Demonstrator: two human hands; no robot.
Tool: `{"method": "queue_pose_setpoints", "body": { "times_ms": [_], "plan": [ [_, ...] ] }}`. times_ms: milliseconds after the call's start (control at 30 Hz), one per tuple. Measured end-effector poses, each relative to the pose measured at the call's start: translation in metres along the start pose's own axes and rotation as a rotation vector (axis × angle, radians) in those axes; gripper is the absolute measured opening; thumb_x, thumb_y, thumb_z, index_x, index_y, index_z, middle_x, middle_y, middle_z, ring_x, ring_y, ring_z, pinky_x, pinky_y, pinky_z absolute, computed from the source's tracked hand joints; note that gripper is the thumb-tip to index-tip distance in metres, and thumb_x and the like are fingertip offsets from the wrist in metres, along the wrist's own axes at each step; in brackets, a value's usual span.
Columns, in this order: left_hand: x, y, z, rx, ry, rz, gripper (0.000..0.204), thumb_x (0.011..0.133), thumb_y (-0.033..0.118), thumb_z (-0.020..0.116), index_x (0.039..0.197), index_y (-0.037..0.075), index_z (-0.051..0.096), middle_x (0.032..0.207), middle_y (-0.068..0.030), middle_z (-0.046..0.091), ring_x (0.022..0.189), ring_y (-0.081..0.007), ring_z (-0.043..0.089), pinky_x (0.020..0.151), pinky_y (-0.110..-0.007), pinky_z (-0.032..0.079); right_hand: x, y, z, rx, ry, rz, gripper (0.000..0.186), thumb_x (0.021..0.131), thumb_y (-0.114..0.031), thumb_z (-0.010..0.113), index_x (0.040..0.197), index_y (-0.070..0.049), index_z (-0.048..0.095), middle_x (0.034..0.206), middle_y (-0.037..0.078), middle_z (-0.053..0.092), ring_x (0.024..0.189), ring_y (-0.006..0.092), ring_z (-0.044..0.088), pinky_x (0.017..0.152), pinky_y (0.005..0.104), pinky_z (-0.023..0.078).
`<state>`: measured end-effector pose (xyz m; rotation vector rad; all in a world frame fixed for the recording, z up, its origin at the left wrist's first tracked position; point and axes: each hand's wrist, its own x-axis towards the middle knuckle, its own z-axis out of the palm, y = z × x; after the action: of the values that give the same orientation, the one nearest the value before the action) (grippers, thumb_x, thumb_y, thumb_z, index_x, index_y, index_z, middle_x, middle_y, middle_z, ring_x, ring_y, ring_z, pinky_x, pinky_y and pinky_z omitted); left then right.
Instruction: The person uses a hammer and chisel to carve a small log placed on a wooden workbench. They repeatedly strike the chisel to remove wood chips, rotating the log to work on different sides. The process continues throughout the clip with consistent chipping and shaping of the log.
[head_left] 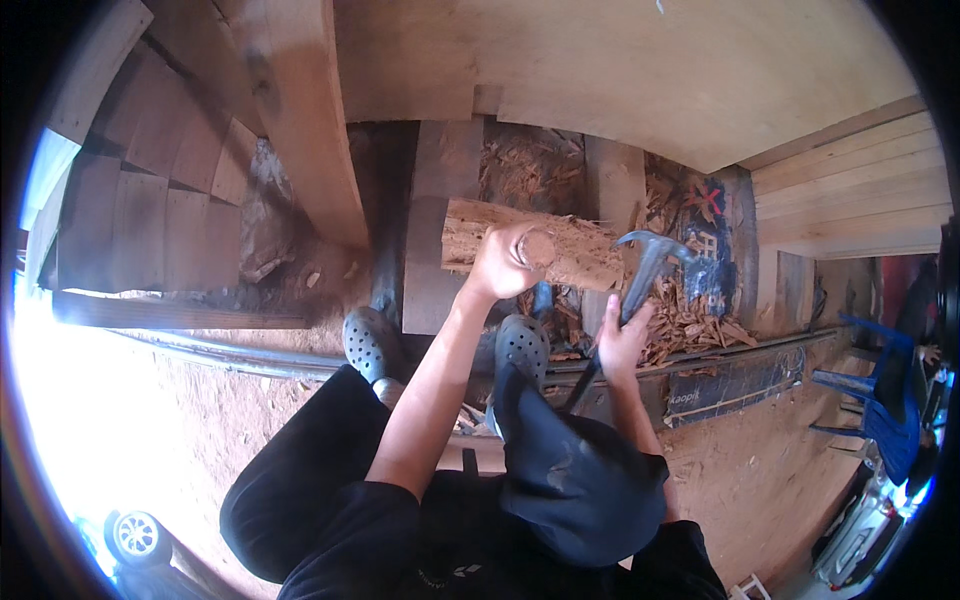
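Log [560, 250] gripped under left fingers [520, 240]; right hand [622, 340] holds hammer [648, 258].

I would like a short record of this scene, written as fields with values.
Left hand: grips the end of a rough wooden block
Right hand: holds a dark claw hammer by its handle
Hammer head: beside the block, to its right
Feet: grey perforated clogs on dark planks
Ground near block: heap of wood chips
Far right: blue plastic chair
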<state>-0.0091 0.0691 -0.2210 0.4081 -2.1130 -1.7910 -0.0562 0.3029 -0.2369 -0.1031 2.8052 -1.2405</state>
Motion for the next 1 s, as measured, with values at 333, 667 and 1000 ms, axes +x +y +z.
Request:
{"method": "queue_pose_setpoints", "body": {
  "times_ms": [333, 667, 1000],
  "plan": [
    [0.000, -0.006, 0.002, 0.009, 0.047, 0.054, 0.038, 0.052, 0.009, 0.068, 0.089, 0.001, 0.063, 0.081, -0.0197, 0.065, 0.083, -0.0343, 0.065, 0.071, -0.036, 0.050, -0.008, -0.004, 0.020, -0.180, 0.101, -0.381, 0.062, 0.092, -0.013, 0.053, 0.143, -0.002, 0.021, 0.134, 0.025, 0.044, 0.120, 0.0375, 0.047, 0.096, 0.0398, 0.041],
    [0.001, 0.000, 0.000, -0.039, 0.020, 0.013, 0.030, 0.053, 0.006, 0.068, 0.082, 0.001, 0.063, 0.076, -0.0130, 0.066, 0.073, -0.0241, 0.065, 0.068, -0.033, 0.049, 0.001, 0.030, 0.030, -0.374, 0.011, -0.503, 0.073, 0.082, -0.003, 0.054, 0.146, -0.015, 0.021, 0.098, 0.024, 0.058, 0.075, 0.0398, 0.060, 0.061, 0.0445, 0.049],
    [0.029, -0.009, -0.044, -0.504, -0.362, -0.142, 0.032, 0.048, 0.001, 0.069, 0.079, 0.002, 0.064, 0.074, -0.0043, 0.065, 0.067, -0.0128, 0.060, 0.064, -0.028, 0.048, 0.007, 0.037, 0.027, -0.436, -0.020, -0.445, 0.074, 0.079, 0.000, 0.055, 0.145, -0.011, 0.021, 0.106, 0.024, 0.057, 0.077, 0.0393, 0.061, 0.062, 0.0436, 0.050]
  ]
}}
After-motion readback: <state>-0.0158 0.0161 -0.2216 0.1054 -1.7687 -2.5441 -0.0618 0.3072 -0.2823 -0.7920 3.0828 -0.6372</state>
